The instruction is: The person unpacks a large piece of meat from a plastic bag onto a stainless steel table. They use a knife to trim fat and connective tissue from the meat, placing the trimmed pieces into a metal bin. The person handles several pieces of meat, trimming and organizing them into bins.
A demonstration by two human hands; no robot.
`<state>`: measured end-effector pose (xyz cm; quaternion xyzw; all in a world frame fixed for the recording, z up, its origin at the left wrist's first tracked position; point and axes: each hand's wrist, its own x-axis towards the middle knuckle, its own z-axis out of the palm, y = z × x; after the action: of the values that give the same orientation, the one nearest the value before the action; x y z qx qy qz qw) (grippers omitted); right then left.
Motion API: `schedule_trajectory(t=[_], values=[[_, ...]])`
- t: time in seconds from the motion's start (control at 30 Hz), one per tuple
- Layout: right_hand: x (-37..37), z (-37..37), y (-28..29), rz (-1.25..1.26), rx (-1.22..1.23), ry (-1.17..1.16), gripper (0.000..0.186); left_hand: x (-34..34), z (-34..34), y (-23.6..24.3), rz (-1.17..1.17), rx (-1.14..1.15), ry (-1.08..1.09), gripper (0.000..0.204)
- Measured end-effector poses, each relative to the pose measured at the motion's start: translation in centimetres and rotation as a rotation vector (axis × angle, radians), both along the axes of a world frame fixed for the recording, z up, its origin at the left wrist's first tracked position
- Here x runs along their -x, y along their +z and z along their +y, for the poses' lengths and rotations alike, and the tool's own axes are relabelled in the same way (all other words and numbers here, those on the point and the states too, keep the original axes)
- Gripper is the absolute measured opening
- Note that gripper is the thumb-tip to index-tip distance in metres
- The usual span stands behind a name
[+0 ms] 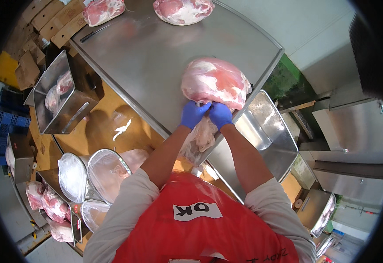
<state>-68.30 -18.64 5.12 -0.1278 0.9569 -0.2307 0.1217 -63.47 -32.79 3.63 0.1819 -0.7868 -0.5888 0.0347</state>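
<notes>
A large pink and white cut of meat lies at the near right end of the steel table. Both of my hands, in blue gloves, are at its near edge, side by side and almost touching. My left hand has thumb and fingers pinched together. Beside it my right hand is closed too, its fingertips partly hidden under the meat's edge. From between the hands a clear plastic bag hangs crumpled over the table's edge, its top gathered at my fingers.
Two more meat cuts and a dark-handled knife lie at the far side. A steel tub stands right of the table. At left are a steel bin with meat, bag-lined round hoops and stacked cardboard boxes.
</notes>
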Motion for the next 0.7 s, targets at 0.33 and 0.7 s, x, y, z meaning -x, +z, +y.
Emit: schedule_trajectory(t=[0.33,0.7], values=[[1.0,0.8,-0.2,0.019,-0.113,0.114,0.033,2.1,1.8,-0.5,-0.189,0.020,0.202,0.037],[1.1,1.5,0.1,0.145,-0.015,0.246,0.025,2.3,0.1,-3.3,-0.127,0.185,0.227,0.039]])
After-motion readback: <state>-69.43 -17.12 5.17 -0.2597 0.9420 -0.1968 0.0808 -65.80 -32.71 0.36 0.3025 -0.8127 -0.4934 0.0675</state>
